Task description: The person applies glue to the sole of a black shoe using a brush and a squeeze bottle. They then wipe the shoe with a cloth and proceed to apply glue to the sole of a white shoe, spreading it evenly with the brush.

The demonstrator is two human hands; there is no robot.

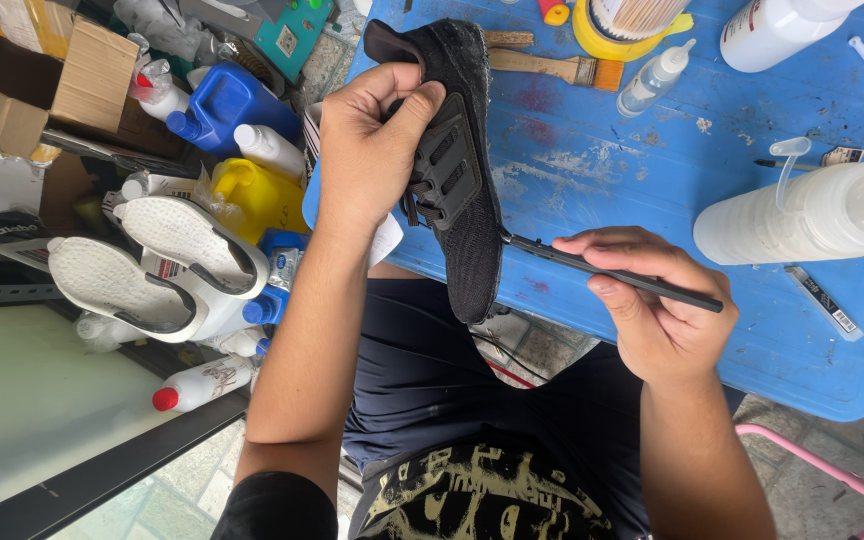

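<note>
Black knit sneaker upper (462, 170) gripped in left hand (372, 150), right hand (652, 300) fingers pinching thin black tool (612, 272) against its edge, over blue table (652, 170).

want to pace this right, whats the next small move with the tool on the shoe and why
Probably slide the thin black tool a little further along the lower edge of the black shoe. Its tip already meets that edge, the right hand holds it in a pen-like grip, and the left hand clamps the upper steady above the blue table.

Bare forearms, black short sleeve (277, 505), dark navy shorts (432, 370), black shirt with yellowish print (482, 495)
</note>
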